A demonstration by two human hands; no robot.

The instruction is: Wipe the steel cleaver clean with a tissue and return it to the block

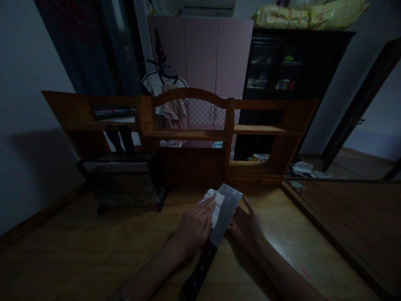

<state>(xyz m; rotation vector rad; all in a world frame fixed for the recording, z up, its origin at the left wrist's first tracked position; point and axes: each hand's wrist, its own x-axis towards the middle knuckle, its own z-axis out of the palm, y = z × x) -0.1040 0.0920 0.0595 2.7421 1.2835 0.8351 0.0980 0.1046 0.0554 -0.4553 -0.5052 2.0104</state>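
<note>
A cleaver (228, 211) with a wide steel blade and a black riveted handle (202, 267) is held tilted above the wooden tabletop, its handle toward me. My left hand (197, 221) presses a white tissue (218, 205) flat against the blade's left part, fingers close together. On the other side, my right hand (249, 223) supports the blade from behind and below. Its thumb sticks up along the edge, while its other fingers are partly hidden by the steel. Neither hand is on the handle.
A knife block (122, 184) with two black-handled knives (120, 140) stands at the left on the wooden tabletop (125, 246). Behind it runs a wooden shelf unit (188, 133). A raised wooden edge (328, 238) borders the right side. Papers (302, 169) lie beyond.
</note>
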